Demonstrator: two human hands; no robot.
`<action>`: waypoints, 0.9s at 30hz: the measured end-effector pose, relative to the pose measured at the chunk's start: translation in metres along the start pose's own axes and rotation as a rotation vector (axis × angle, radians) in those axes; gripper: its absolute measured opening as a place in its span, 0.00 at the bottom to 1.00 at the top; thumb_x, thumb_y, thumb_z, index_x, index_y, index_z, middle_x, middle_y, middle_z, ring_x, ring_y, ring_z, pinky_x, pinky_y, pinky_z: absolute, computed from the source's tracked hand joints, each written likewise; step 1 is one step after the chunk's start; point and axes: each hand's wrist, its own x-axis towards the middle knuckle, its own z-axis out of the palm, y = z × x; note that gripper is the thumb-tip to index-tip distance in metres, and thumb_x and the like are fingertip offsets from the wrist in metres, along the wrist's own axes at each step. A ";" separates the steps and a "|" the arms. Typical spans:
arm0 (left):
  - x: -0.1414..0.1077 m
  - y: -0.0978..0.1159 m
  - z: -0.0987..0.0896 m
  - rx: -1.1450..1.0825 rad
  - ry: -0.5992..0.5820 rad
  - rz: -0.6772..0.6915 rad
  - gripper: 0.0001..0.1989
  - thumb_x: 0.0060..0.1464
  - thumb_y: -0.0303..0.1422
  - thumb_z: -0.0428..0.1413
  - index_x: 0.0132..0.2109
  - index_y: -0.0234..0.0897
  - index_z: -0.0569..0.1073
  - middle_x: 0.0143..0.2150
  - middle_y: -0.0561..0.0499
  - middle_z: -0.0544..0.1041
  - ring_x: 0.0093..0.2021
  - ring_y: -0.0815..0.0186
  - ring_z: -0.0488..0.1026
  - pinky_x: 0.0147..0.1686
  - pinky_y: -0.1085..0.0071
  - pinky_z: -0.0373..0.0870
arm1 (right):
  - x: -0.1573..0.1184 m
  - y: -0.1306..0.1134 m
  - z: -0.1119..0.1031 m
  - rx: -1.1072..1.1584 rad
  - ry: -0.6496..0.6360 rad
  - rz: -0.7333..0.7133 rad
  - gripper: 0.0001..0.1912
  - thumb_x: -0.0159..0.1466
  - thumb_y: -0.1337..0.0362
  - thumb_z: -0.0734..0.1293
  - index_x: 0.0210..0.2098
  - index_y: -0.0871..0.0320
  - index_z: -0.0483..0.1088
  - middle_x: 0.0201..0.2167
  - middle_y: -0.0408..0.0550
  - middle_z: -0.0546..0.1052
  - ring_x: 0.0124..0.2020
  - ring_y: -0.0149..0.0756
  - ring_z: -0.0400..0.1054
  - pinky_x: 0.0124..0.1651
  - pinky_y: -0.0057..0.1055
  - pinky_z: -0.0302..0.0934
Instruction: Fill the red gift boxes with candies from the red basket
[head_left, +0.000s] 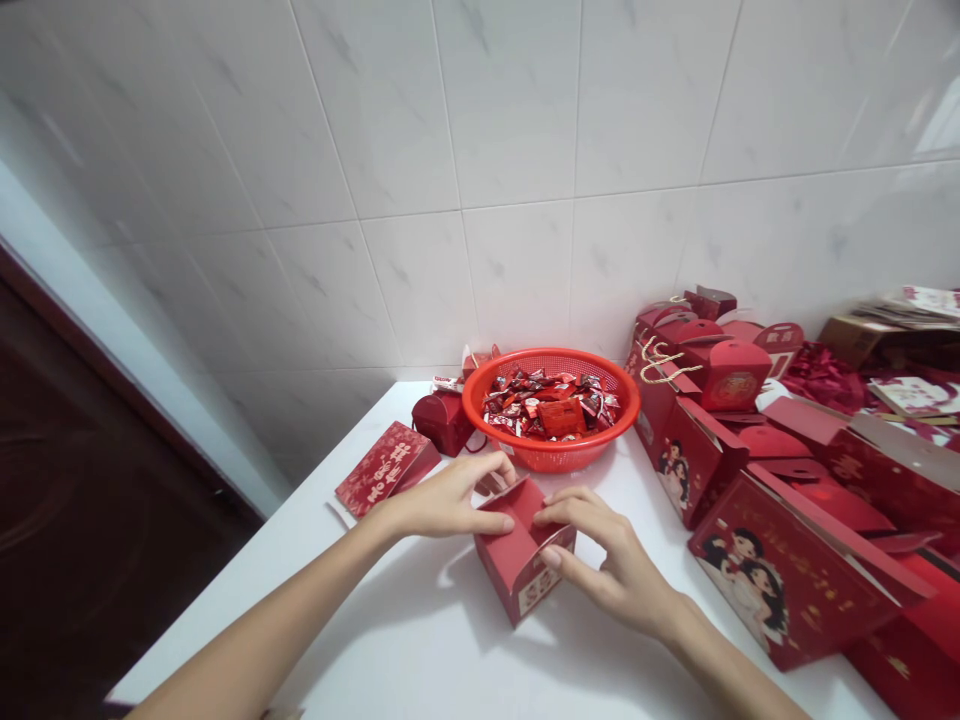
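Note:
An open red paper gift box (pixel 499 580) stands on the white table in front of me, with its top flaps up and its red inside showing. My left hand (pixel 457 500) pinches the box's left side, thumb over the rim. On the opposite side, my right hand (pixel 592 550) grips the edge between thumb and fingers, fingertips reaching over the rim. Just behind the box sits a red plastic basket (pixel 551 455) full of wrapped candies (pixel 517 405). The bottom of the box's inside is hidden from me.
Flattened red packaging with white lettering (pixel 386 470) lies left of my hands. A small dark red box (pixel 444 420) stands by the basket. Red gift bags (pixel 795 570) holding red boxes crowd the right side. A tiled wall (pixel 517 270) bounds the table (pixel 375 640) behind.

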 end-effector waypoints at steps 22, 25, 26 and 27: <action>0.001 -0.003 0.006 -0.013 -0.068 -0.038 0.21 0.50 0.46 0.65 0.47 0.40 0.74 0.44 0.51 0.75 0.43 0.61 0.69 0.42 0.68 0.64 | 0.001 0.007 0.025 0.009 0.251 0.153 0.11 0.66 0.61 0.67 0.48 0.55 0.70 0.44 0.50 0.78 0.46 0.42 0.74 0.48 0.36 0.70; 0.001 -0.003 0.007 -0.021 -0.084 -0.057 0.20 0.52 0.46 0.64 0.47 0.39 0.73 0.43 0.51 0.74 0.41 0.62 0.68 0.40 0.70 0.63 | 0.000 0.005 0.025 -0.042 0.264 0.126 0.12 0.67 0.61 0.67 0.49 0.55 0.69 0.46 0.52 0.76 0.47 0.43 0.73 0.49 0.37 0.70; 0.001 -0.003 0.007 -0.018 -0.086 -0.068 0.20 0.52 0.46 0.64 0.47 0.39 0.73 0.42 0.52 0.73 0.40 0.63 0.67 0.38 0.70 0.62 | -0.002 0.003 0.026 -0.063 0.263 0.121 0.13 0.67 0.60 0.67 0.50 0.55 0.69 0.47 0.52 0.76 0.49 0.43 0.73 0.51 0.38 0.70; 0.001 -0.002 0.007 -0.015 -0.086 -0.077 0.20 0.53 0.47 0.63 0.47 0.39 0.72 0.42 0.52 0.73 0.39 0.63 0.67 0.37 0.71 0.61 | -0.003 0.002 0.027 -0.088 0.258 0.121 0.15 0.67 0.59 0.67 0.51 0.55 0.68 0.50 0.54 0.75 0.51 0.44 0.71 0.53 0.40 0.69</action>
